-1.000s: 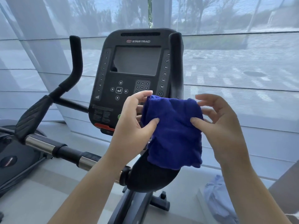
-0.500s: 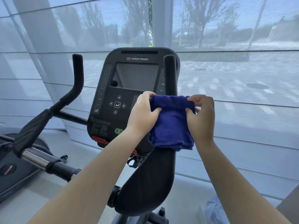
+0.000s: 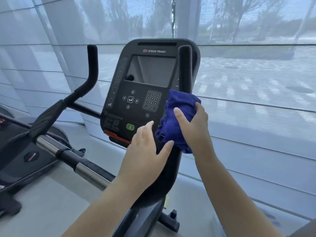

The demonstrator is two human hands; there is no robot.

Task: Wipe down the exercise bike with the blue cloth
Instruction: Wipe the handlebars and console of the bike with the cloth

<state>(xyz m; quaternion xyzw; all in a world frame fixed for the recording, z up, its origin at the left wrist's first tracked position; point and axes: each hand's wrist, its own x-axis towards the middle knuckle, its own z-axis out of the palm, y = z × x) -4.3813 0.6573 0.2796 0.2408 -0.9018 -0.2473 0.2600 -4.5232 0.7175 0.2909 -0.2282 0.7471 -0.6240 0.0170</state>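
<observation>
The exercise bike's black console (image 3: pixel 147 86) with a grey screen and keypad stands in the middle of the view. My right hand (image 3: pixel 193 124) grips the bunched blue cloth (image 3: pixel 177 113) around the bike's right handlebar (image 3: pixel 185 65), just beside the console's lower right corner. My left hand (image 3: pixel 145 149) hovers with relaxed fingers below the console, over the lower part of that handlebar, its thumb close to the cloth's bottom edge. The left handlebar (image 3: pixel 90 72) rises free at the left.
A chrome and black bar (image 3: pixel 71 161) runs from the left edge toward my left forearm. Another machine's dark housing (image 3: pixel 25 151) lies at the lower left. A sheer-curtained window (image 3: pixel 256 65) fills the background. The bike's base foot (image 3: pixel 171 218) stands on the pale floor.
My left hand has let go of the cloth and dropped below the console. My right hand now holds the bunched cloth alone, wrapped on the right handlebar. The view has moved closer.
</observation>
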